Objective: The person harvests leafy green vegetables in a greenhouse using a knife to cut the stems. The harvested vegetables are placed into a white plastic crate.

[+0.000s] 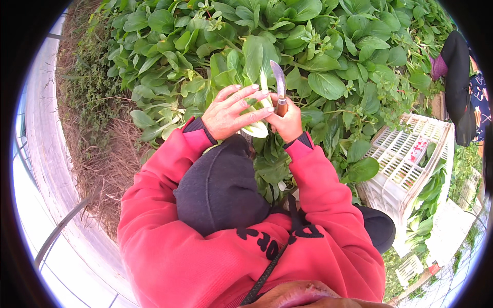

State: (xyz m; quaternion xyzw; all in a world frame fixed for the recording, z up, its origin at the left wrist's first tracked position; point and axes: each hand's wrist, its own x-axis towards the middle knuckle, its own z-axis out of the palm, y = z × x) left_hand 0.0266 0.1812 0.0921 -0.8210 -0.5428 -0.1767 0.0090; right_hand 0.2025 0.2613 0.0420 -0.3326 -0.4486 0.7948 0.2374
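A head of bok choy [257,129] lies across my left hand [233,111], its pale cut base towards me and its green leaves pointing away. The fingers of that hand are spread over its stalks. In my right hand [287,119] is a curved knife [280,81] with a wooden handle, its blade pointing up and away from me. The right hand's fingers also touch the stalks of the head. Directly beyond both hands grow dense bok choy plants [327,81]. The palms and some of the fingers are hidden.
A white plastic crate [400,161], tipped on its side with leafy greens in it, stands at my right. Another person's dark-clothed leg [456,77] shows at the far right. Dry grass [111,161] and plastic sheeting [50,115] run along the left. Further crates [409,268] lie lower right.
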